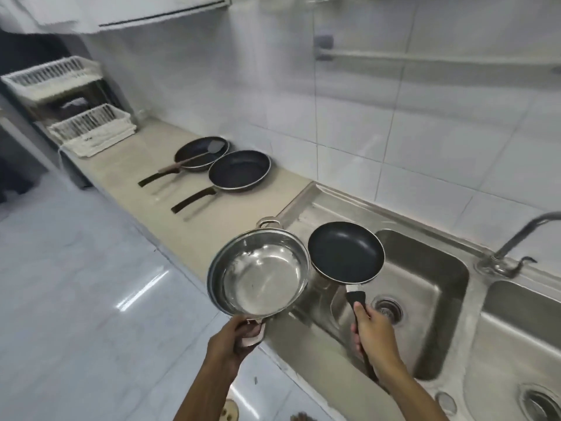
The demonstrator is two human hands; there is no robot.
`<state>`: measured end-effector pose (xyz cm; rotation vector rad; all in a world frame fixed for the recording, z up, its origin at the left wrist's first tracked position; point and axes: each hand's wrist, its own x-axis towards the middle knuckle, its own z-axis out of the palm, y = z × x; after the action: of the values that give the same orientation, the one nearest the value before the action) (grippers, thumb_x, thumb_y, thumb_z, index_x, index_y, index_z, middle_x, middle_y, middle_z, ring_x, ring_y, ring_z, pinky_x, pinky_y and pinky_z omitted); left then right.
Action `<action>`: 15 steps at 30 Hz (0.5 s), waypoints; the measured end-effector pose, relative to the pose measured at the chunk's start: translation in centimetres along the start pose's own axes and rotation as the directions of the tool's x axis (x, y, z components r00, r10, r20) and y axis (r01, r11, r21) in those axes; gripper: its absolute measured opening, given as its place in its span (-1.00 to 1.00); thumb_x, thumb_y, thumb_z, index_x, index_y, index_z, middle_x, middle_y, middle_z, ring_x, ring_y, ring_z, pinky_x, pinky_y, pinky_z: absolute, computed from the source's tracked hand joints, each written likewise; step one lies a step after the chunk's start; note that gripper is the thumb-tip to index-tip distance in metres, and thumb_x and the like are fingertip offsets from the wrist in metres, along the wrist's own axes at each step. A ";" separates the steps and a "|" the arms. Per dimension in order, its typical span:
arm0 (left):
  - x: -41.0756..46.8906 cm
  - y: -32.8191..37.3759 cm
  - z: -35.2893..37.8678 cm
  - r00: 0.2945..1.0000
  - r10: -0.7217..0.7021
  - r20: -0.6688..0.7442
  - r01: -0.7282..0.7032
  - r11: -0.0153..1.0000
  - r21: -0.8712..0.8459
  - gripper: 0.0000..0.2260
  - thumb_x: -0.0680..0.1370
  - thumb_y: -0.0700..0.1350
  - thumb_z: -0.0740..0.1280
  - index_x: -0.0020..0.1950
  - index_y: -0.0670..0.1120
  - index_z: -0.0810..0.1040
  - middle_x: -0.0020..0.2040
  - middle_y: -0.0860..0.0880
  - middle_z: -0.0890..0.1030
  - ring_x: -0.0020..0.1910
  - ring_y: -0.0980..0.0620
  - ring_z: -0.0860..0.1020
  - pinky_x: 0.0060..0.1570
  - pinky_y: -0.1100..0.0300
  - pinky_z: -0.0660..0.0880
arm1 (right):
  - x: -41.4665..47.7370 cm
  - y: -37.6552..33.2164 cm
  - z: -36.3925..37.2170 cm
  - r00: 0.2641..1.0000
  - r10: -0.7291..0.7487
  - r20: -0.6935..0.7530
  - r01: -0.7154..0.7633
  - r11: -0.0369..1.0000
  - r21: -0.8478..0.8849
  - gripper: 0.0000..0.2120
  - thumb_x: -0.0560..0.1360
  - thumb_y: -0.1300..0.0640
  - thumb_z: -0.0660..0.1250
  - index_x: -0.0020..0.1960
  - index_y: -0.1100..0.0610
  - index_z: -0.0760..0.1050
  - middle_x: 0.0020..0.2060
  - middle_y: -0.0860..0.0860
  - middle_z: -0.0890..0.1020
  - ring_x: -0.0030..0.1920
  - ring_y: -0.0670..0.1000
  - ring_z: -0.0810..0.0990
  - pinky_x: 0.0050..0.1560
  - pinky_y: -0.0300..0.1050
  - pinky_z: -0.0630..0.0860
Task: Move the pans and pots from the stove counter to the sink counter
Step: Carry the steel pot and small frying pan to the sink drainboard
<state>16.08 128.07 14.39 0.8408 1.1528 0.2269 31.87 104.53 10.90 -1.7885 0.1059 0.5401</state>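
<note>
So I've got both hands full here: my left hand (235,337) is wrapped around the near loop handle of a steel pot (259,273), held up in the air just past my knuckles, over the edge where the beige tabletop (121,168) meets the sink, with its shiny empty inside tipped toward me. My right hand (372,332) is closed around the black handle of a small frying pan (346,252), thumb lying along the top of the handle, and the pan sits in the air just beyond that hand, over the left basin of the steel sink (425,268). The pot and the small pan are side by side, rims very close, can't tell if they actually touch. Further out from my left hand, on the tabletop, there are two bigger dark pans already sitting there: the nearer pan (239,170) with its handle pointing back toward me, and right behind it, rims just about touching, the far pan (200,153) with a spatula (194,159) lying across it. Way past those, at the far end of the tabletop, is a white wire dish rack (91,126). Off to the right of my right hand is the tap (516,235) and the second basin (516,344)
</note>
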 end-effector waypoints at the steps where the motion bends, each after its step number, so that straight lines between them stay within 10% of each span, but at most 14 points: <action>1: 1.9 1.6 0.6 1.000 -0.003 0.011 0.003 1.000 0.030 -0.75 0.43 -0.20 0.52 0.03 -0.33 0.68 -0.08 -0.30 0.74 -0.14 -0.13 0.74 -0.37 0.13 0.64 | 1.3 -0.6 1.1 1.000 0.015 -0.020 -0.015 1.000 0.011 -0.62 0.68 0.08 0.21 -0.18 0.33 0.48 -0.51 0.09 0.49 -0.58 0.05 0.40 -0.55 -0.10 0.35; 15: 23.6 19.3 8.5 0.954 -0.077 0.289 -0.011 0.957 0.291 -0.79 0.48 -0.17 0.48 0.02 -0.29 0.67 -0.09 -0.29 0.74 -0.17 -0.10 0.72 -0.05 0.00 0.60 | 12.8 -4.5 11.1 0.927 0.118 -0.356 -0.111 0.993 0.040 -0.68 0.67 0.13 0.24 -0.23 0.21 0.52 -0.57 0.00 0.52 -0.62 0.02 0.43 -0.59 -0.18 0.35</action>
<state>38.29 150.48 12.15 1.0728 0.9247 -0.1011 41.42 118.88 7.55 -1.8534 0.4692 0.2869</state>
